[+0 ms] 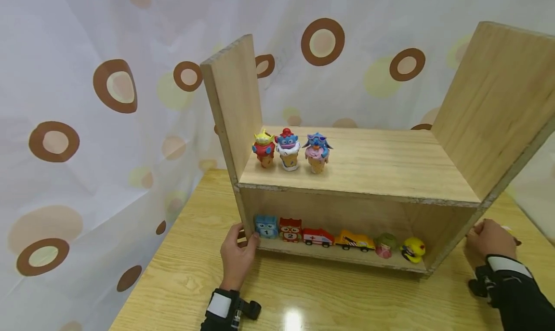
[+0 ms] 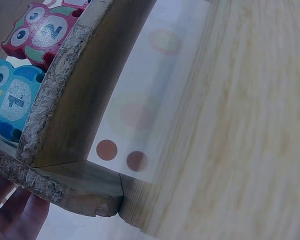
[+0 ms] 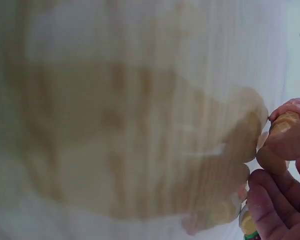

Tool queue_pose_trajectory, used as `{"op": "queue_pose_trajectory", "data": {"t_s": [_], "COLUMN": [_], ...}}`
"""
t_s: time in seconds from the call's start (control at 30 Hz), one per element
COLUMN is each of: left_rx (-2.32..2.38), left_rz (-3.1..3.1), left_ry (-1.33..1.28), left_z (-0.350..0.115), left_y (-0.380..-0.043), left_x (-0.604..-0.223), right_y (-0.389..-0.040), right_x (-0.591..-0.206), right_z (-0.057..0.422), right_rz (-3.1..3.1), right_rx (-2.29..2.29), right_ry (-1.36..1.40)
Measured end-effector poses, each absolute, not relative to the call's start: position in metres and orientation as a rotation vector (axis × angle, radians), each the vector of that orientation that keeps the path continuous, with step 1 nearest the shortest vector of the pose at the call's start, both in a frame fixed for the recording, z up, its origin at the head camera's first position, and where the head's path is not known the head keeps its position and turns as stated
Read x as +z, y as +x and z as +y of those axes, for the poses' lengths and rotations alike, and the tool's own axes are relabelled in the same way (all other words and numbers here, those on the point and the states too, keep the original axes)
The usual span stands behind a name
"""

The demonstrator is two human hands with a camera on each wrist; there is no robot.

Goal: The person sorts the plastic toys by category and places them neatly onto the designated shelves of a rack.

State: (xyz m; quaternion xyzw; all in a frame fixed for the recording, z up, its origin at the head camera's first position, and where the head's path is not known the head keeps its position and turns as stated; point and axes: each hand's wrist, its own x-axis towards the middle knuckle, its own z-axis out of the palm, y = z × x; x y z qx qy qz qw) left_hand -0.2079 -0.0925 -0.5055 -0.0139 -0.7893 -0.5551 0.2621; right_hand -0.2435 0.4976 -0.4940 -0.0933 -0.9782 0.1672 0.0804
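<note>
My left hand (image 1: 237,256) grips the lower left side of a two-tier wooden shelf (image 1: 390,165), thumb in front and fingers round the outside. Just inside that corner stand a blue owl block (image 1: 266,226) numbered 1 and a red owl block (image 1: 290,230) numbered 2. My right hand (image 1: 494,238) is low over the table outside the shelf's right panel, its fingers curled. In the right wrist view it pinches a toy ice-cream cone (image 3: 292,112) with a pink top, partly hidden by the thumb. Another small toy (image 3: 247,224) shows below the fingers.
Three ice-cream character figures (image 1: 289,150) stand on the upper tier's left. Along the lower tier are a red ambulance (image 1: 318,237), a yellow truck (image 1: 355,241), a green-topped figure (image 1: 385,244) and a yellow duck (image 1: 413,249). Tall side panels rise above the wooden table (image 1: 186,254).
</note>
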Motion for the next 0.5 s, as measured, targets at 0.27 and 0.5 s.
{"op": "queue_pose_trajectory", "data": {"t_s": [0.27,0.5], "left_rx": [-1.502,-1.498], "left_rz": [-2.127,-2.139], "left_ry": [-0.082,-0.063], "left_z": [-0.0944,-0.0942], "left_y": [-0.2096,-0.2068], "left_x": [-0.5059,-0.5059], "right_y": [-0.2442,-0.2384], "right_x": [-0.4953,-0.4929], "right_z": [0.5037,0.497], "right_rz": [-3.024,-3.045], "right_rx": [0.495,0.543], "right_ry": [-0.189,-0.203]}}
